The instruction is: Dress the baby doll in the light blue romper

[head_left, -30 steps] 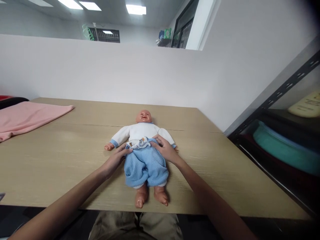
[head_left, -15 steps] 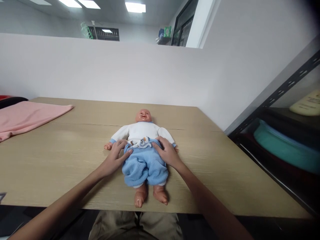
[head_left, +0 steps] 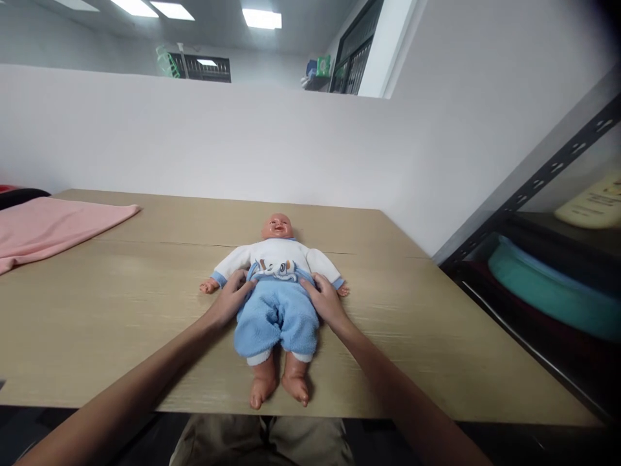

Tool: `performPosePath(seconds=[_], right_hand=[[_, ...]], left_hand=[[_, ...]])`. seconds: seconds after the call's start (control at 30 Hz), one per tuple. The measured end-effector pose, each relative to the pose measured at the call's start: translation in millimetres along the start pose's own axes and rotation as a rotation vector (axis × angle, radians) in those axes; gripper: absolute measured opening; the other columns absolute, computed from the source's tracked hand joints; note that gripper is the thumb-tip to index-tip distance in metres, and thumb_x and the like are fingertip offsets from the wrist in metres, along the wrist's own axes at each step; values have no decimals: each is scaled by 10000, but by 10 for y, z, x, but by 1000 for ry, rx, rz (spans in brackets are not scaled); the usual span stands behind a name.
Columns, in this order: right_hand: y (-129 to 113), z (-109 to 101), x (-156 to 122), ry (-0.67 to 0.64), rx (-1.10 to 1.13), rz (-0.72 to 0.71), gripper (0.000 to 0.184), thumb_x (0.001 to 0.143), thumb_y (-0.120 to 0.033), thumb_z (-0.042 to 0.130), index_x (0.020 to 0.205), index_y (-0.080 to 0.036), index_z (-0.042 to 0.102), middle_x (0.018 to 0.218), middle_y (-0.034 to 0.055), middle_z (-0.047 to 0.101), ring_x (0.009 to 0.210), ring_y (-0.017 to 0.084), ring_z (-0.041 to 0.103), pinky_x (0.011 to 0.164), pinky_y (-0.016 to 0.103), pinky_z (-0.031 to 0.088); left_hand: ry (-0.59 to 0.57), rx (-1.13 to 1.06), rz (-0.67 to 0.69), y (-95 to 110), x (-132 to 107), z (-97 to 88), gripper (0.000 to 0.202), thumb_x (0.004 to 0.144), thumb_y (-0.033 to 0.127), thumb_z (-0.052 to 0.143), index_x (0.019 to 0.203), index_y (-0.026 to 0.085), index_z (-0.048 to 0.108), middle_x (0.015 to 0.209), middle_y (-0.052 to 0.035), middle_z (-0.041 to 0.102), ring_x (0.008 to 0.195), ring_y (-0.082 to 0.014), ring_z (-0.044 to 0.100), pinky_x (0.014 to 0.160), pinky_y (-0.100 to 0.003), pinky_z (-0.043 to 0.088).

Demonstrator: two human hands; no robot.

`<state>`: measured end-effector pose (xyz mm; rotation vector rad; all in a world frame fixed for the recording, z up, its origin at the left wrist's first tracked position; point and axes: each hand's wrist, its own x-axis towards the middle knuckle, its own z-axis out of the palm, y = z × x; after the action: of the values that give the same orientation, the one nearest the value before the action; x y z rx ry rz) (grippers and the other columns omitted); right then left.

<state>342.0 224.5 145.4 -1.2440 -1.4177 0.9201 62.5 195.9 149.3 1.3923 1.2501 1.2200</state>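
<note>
On a pale wooden surface (head_left: 121, 310), a baby doll (head_left: 277, 257) lies face up. The left hand (head_left: 231, 299) and right hand (head_left: 326, 301) pinch the blue trousers (head_left: 276, 318) at either side of the doll's waist. The trousers sit fully up, shirt hem over them (feet bare).

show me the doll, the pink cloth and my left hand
doll (head_left: 272, 254), head view, on the chest of its white shirt
pink cloth (head_left: 48, 226), head view, middle of the fabric
left hand (head_left: 227, 303), head view, back of the hand
</note>
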Motion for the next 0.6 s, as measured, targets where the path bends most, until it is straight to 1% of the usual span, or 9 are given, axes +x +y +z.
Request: performPosePath(seconds=[0.1,0.17,0.27,0.3,0.37,0.4,0.47,0.53,0.6], right_hand=[[65,-49,-125,-65,134,110,465,856,-704,767,1014,-267,738,998,48,806,1071,321,743,999,453,610],[51,-41,-136,-125,228,161,519,895,-714,749,1145,-260,753,1095,78,844,1136,329,775,1030,470,629],[-29,-30,-46,-191,300,160,556,885,-706,812,1213,-260,769,1267,106,845,1231,338,772,1129,490,606],[-57,-37,-2,-199,298,141,555,869,-700,837,1213,-268,775,1311,100,835,1259,337,761,1165,496,586],[-98,-72,76,-198,274,98,551,834,-683,880,1201,-283,784,1356,82,817,1303,331,733,1221,501,540],[-111,-96,100,-195,256,77,543,821,-675,892,1183,-285,786,1347,76,813,1304,328,724,1230,499,526],[-131,-153,109,-195,216,37,496,815,-667,894,1104,-278,786,1247,65,816,1235,321,721,1189,482,533],[-167,-205,79,-202,173,-2,429,831,-653,887,971,-266,765,1059,43,792,1085,300,709,1091,452,558],[-240,-229,47,-202,100,-63,391,864,-620,871,857,-260,717,904,14,721,947,267,661,1003,421,557]], left_hand=[[-53,-18,-81,-77,-90,-98,324,908,564,733,932,253,646,923,-12,633,925,-265,607,841,-357,504],[-17,-3,-119,-87,-78,-136,343,894,607,717,909,272,642,902,-19,647,946,-295,628,862,-379,520],[61,60,-60,-59,11,-158,393,910,687,691,962,298,673,991,-49,719,1124,-358,658,988,-429,534],[63,79,-23,-47,45,-163,405,925,702,688,982,302,675,1028,-56,734,1172,-367,657,1026,-441,530],[31,97,50,-31,103,-176,415,962,709,694,1008,297,663,1061,-61,743,1171,-357,665,1052,-451,530],[0,87,77,-27,123,-184,421,981,710,693,1019,292,659,1066,-62,741,1135,-343,673,1040,-447,536],[-83,23,94,-17,145,-209,441,1007,715,691,1053,277,664,1085,-67,741,1057,-314,684,985,-426,550],[-163,-60,81,11,151,-244,466,1008,712,711,1100,256,688,1104,-72,744,1015,-293,686,924,-395,551],[-218,-74,83,75,161,-284,487,1000,697,744,1122,226,722,1076,-69,743,986,-277,679,869,-363,538]])
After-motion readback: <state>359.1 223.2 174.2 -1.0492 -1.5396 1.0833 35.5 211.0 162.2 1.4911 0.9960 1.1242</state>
